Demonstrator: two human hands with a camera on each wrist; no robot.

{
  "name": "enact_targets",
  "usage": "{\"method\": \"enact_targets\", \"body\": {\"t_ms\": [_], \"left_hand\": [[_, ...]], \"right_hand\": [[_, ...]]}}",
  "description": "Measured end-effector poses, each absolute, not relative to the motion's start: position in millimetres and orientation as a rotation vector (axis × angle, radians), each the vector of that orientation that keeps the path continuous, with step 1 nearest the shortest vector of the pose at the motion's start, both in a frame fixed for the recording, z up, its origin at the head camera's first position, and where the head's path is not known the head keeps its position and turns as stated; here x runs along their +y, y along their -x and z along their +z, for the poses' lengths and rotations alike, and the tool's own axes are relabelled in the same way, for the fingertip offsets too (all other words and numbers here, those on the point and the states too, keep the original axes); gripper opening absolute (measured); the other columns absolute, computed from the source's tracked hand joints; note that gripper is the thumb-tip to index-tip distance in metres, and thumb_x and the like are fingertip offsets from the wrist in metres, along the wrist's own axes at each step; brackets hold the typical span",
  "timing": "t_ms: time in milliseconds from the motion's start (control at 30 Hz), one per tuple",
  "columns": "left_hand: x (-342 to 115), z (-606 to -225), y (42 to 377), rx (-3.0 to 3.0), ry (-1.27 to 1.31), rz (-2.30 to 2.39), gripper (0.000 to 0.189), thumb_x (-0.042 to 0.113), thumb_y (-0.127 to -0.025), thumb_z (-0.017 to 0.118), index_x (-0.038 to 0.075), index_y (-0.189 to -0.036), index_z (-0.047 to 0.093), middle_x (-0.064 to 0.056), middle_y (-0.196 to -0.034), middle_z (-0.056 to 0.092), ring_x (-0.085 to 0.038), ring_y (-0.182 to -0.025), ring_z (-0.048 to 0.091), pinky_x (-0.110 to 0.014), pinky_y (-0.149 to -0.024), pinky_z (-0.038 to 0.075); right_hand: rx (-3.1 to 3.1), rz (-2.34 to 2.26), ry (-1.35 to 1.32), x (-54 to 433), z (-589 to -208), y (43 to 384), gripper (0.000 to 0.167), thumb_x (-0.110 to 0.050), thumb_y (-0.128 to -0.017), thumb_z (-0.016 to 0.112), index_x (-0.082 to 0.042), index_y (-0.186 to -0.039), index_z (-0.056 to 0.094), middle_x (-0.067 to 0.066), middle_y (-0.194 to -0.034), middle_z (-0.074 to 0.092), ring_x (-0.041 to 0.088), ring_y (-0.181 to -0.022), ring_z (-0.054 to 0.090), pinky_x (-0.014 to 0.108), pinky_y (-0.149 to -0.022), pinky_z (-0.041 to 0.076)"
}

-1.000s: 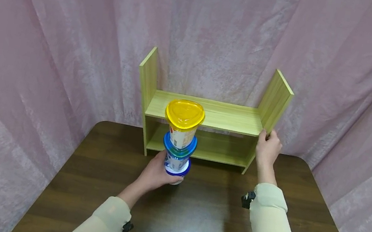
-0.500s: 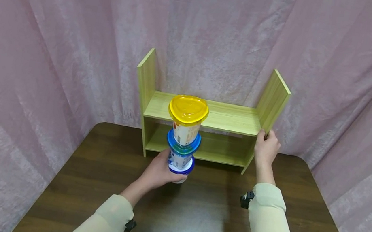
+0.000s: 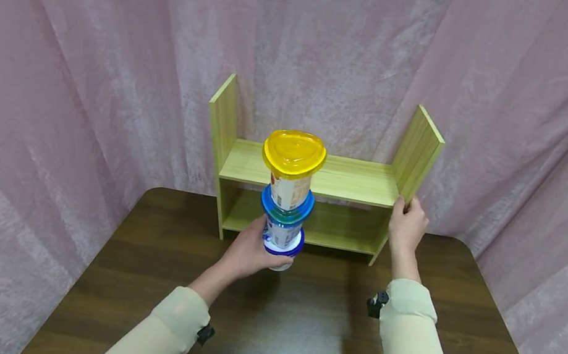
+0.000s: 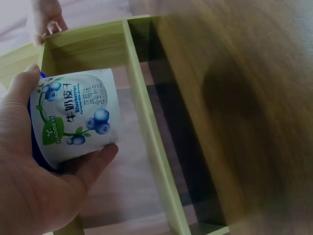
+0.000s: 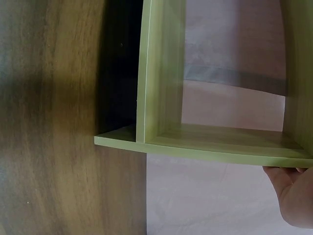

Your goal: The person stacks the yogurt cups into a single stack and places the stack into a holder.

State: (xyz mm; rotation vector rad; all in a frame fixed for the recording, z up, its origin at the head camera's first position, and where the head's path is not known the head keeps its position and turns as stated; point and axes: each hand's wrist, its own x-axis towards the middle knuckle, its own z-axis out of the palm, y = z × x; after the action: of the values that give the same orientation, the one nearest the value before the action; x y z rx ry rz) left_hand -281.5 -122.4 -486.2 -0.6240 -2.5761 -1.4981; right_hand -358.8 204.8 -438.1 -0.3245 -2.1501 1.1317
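Three lidded cups are stacked upright in the head view: one with a yellow lid [image 3: 295, 152] on top, one with a bright blue lid [image 3: 269, 204] in the middle, and a white yogurt cup [image 4: 73, 117] with a blueberry print and dark blue rim at the bottom. My left hand [image 3: 248, 251] grips this lowest cup, thumb on the near side, and holds the stack above the table before the shelf. At the right panel of the pale wooden shelf [image 3: 357, 180], my right hand [image 3: 407, 228] pinches the front edge between thumb and fingers.
The shelf has two levels between tall side panels and stands at the back of the dark wooden table [image 3: 143, 279]. Behind it hangs a pink velvet curtain [image 3: 338, 54], continuing along both sides.
My left hand has lifted the stack of cups higher and moved it slightly right, toward the shelf. The right hand has stayed at the shelf's side panel.
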Motion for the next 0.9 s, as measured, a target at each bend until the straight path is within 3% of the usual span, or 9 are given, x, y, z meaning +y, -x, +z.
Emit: {"method": "enact_targets", "body": {"t_ms": [267, 500, 900], "left_hand": [[-123.6, -473.5, 285.1, -2.568, 0.665, -1.496, 0.09, 0.038, -0.072, 0.093, 0.026, -0.145, 0.041, 0.007, -0.133, 0.058, -0.016, -0.119, 0.059, -0.047, -0.101, 0.05], [-122.6, -459.8, 288.0, -2.568, 0.686, -1.49, 0.091, 0.031, -0.072, 0.093, 0.029, -0.146, 0.04, 0.008, -0.134, 0.057, -0.016, -0.119, 0.059, -0.049, -0.1, 0.051], [-122.6, -443.2, 292.0, -2.531, 0.73, -1.498, 0.086, 0.028, -0.074, 0.093, 0.026, -0.144, 0.043, 0.007, -0.131, 0.059, -0.017, -0.117, 0.061, -0.048, -0.098, 0.052]], "right_hand": [[-2.162, 1.15, 0.326, 202.4, -437.5, 357.9, 0.03, -0.024, -0.103, 0.052, 0.002, -0.09, 0.059, 0.027, -0.083, 0.061, 0.044, -0.081, 0.055, 0.054, -0.074, 0.047], [-2.151, 1.132, 0.325, 202.9, -438.8, 359.4, 0.03, -0.023, -0.103, 0.053, 0.002, -0.086, 0.056, 0.026, -0.08, 0.059, 0.045, -0.08, 0.054, 0.055, -0.073, 0.045], [-2.175, 1.132, 0.327, 198.4, -438.7, 357.3, 0.03, -0.024, -0.103, 0.051, 0.0, -0.085, 0.056, 0.025, -0.079, 0.059, 0.043, -0.077, 0.053, 0.054, -0.072, 0.045]]}}
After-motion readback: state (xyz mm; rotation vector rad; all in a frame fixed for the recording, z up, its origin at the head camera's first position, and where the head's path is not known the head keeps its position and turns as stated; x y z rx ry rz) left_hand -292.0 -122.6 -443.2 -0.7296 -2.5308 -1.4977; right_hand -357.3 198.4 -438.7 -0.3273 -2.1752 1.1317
